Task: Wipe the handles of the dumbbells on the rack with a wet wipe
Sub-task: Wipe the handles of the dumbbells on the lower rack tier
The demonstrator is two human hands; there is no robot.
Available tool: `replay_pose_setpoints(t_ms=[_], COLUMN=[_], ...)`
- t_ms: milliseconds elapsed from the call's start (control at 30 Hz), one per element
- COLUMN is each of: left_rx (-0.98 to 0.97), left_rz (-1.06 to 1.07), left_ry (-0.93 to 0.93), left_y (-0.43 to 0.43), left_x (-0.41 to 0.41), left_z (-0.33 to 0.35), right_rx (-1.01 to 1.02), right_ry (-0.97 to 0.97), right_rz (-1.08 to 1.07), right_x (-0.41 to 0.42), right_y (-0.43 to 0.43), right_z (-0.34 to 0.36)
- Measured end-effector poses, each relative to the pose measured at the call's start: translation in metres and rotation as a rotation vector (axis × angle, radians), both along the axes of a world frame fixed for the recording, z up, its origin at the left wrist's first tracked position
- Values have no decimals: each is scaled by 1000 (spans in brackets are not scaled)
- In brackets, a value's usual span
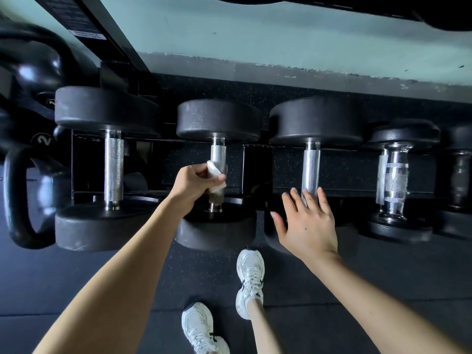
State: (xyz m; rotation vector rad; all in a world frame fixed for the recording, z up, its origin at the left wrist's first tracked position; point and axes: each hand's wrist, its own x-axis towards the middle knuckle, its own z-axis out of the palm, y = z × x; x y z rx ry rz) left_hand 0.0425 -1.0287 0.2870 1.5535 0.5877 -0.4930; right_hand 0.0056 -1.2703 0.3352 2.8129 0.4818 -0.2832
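Midway, seemingly: left hand (pixel 192 183) clamps the wet wipe (pixel 215 175) around the second dumbbell handle (pixel 217 159) along the rack's front edge; right hand (pixel 307 222) hovers, fingers spread; remaining handles look unwiped.

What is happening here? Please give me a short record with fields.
Left hand: grips a wet wipe wrapped against the second dumbbell handle
Right hand: open, fingers spread over the near end of the third dumbbell handle
Far left: kettlebell
Floor: white shoes
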Motion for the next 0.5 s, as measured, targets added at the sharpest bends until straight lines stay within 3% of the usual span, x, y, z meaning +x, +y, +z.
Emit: replay_pose_setpoints(t_ms=[233, 500], left_rx=[37, 178], left_rz=[240, 19], left_ry=[-151, -120], left_y=[-16, -15], left_x=[30, 14], left_z=[1, 1], right_rx=[17, 12], right_ry=[-11, -6], right_rz=[0, 16], right_x=[1, 2], right_y=[0, 0], right_z=[-1, 0])
